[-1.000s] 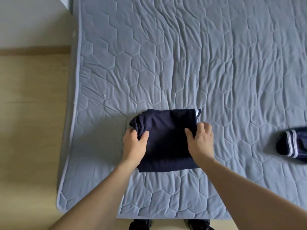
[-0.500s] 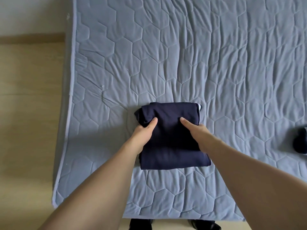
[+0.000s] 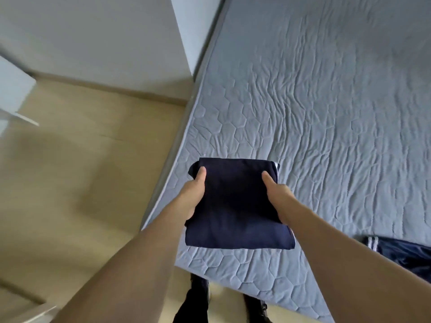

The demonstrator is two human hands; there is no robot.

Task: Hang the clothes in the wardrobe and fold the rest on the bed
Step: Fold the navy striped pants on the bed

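A folded navy garment hangs in the air above the near left corner of the bed. My left hand grips its left side, thumb on top. On its right side my right hand grips it the same way. A thin white stripe shows at the garment's far right corner. A second navy garment with white stripes lies crumpled on the bed at the right edge of the view, partly behind my right forearm.
The bed has a grey quilted cover with a hexagon pattern. Pale wooden floor lies to the left, with white walls behind and a white panel edge at far left. My dark shoes stand at the bed's foot.
Both hands have lifted the folded garment off the bed. My view has swung left, so the floor and wall now fill the left half.
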